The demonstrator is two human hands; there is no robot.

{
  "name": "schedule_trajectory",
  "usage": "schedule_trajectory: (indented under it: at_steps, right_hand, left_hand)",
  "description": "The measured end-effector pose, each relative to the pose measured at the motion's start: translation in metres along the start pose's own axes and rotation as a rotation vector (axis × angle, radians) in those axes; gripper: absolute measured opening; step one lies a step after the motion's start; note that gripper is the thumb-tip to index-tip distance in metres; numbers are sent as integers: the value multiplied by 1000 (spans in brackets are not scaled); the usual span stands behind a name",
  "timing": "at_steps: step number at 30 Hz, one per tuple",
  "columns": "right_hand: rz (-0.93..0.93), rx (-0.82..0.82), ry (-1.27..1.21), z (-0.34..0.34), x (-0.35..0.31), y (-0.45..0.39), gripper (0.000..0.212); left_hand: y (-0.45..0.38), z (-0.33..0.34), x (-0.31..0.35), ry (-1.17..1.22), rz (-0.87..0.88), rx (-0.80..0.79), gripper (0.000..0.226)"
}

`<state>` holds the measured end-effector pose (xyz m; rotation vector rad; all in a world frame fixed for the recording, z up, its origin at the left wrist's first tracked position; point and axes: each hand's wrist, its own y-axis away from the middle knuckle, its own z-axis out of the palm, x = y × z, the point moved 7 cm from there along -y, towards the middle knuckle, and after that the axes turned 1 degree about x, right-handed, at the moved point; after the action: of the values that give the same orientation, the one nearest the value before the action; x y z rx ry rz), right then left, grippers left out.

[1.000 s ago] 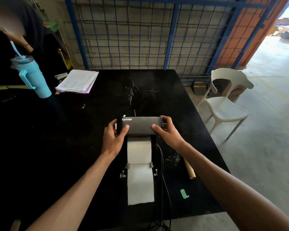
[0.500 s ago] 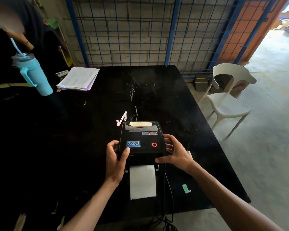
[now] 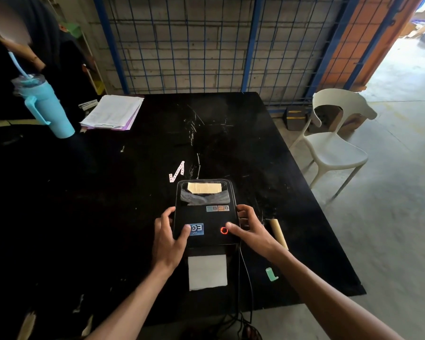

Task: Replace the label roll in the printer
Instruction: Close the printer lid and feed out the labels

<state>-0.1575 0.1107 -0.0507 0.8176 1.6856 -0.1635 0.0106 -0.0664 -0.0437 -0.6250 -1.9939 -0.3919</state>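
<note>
A black label printer (image 3: pixel 205 212) sits on the black table (image 3: pixel 268 182), lid closed, with a red ring light lit on its top. White label paper (image 3: pixel 207 271) hangs out of its near side. My left hand (image 3: pixel 169 238) grips the printer's left edge, thumb on a blue sticker. My right hand (image 3: pixel 250 228) grips the right edge, thumb beside the red light. A brown cardboard core (image 3: pixel 278 233) lies just right of the printer. Through the lid window a tan strip shows.
A black cable (image 3: pixel 245 278) runs from the printer toward me. A small green piece (image 3: pixel 271 274) lies near the front edge. A teal tumbler (image 3: pixel 44 106), a paper stack (image 3: pixel 113 112), a person at far left, and a white chair (image 3: pixel 334 143) at right.
The raised lid has come down flat and closed under both hands. The view has tilted so the printer sits lower in the frame, and less paper shows.
</note>
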Motion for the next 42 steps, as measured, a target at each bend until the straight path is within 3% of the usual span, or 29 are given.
schedule_trajectory:
  at_steps: [8,13,21,31,42]
  right_hand:
    - [-19,110,-65,11,-11,-17,64]
    - [-37,171,-67,11,-7,-19,51]
    - [-30,197,-73,12,-1,-21,49]
    - [-51,206,43,19,4,-20,37]
    - [-40,242,48,22,5,-20,38]
  left_hand:
    - [-14,8,5,-87,-27,49,65]
    - [-14,10,4,-75,-16,65,63]
    - [-13,11,-2,-74,-18,64,66]
    - [-7,18,-10,-254,62,11,80]
    - [-3,15,-5,-326,63,47,69]
